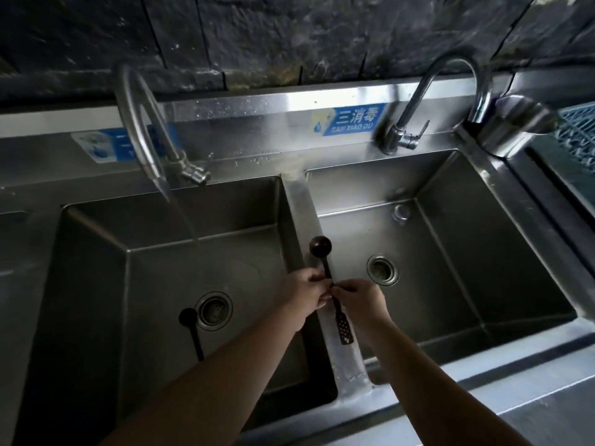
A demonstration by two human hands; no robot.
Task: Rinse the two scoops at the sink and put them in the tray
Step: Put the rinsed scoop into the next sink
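Both hands (309, 289) pinch dark scoop (325, 268) over divider; second scoop (190, 326) in left basin.

one scoop (192, 333) in left basin (96, 284) — other scoop (331, 284) above divider (301, 214).

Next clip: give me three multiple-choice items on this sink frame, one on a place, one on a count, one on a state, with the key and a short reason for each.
1. Where does the loose scoop lie?
A. In the left basin, beside its drain
B. In the right basin
C. On the front counter

2. How many faucets are in view?
A. One
B. Two
C. Three

3. What is the left faucet doing?
A. Running
B. Shut off
C. Covered by a cloth

Key: 1 A, it rests on the floor of the left basin next to the drain. 2 B, one stands behind each basin, the other being the right faucet. 3 A, a stream falls from its spout while the left hand and right hand hold the other scoop over the divider.
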